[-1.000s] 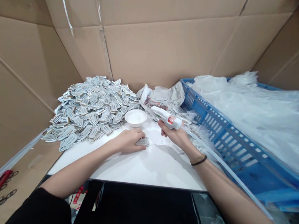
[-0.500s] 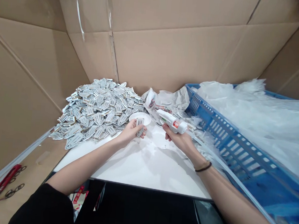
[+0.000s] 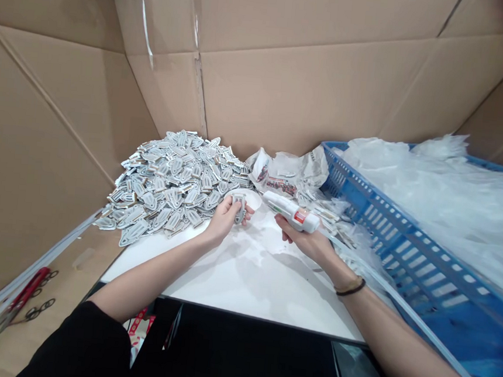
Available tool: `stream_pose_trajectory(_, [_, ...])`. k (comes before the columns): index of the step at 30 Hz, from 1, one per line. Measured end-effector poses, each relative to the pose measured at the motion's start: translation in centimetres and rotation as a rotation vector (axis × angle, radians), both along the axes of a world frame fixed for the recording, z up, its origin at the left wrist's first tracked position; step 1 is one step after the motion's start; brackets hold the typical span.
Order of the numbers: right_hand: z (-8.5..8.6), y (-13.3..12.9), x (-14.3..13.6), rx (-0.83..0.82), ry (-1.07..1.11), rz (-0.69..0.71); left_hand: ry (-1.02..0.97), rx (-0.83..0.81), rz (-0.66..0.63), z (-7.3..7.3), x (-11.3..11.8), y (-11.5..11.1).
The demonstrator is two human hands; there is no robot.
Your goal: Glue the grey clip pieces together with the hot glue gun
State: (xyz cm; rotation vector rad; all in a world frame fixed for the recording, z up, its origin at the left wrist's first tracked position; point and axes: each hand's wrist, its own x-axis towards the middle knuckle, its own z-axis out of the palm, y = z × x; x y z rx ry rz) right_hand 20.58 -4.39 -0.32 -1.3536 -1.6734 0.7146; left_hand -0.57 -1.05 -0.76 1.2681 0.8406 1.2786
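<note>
My left hand grips a small grey slotted piece between thumb and fingers, above the near side of a white round dish. In my right hand is a white glue gun with a red label, its nozzle pointing left toward the piece but apart from it. A long translucent stick runs from the gun's rear down to the lower right. A large heap of similar grey pieces lies left of the dish.
At the right, a blue crate holds clear plastic bags. Crumpled packaging and more pieces lie behind the gun. Red-handled scissors rest at the lower left. Cardboard walls surround the white table.
The whole view has shifted, with the scene appearing farther right. The held piece has turned slightly and my left thumb sits higher on it. The gun stays in my right hand.
</note>
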Motion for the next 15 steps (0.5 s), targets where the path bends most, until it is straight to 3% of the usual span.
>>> stream_pose_trajectory(7, [-0.26,-0.49,-0.34,0.028,-0.082,0.083,0.143,0.065,0.09,0.11,-0.15,-0.2])
stream_pose_trajectory(15, [0.2,-0.78,-0.49,0.03,-0.033,0.126,0.107,0.014,0.039,-0.48,-0.4,0.47])
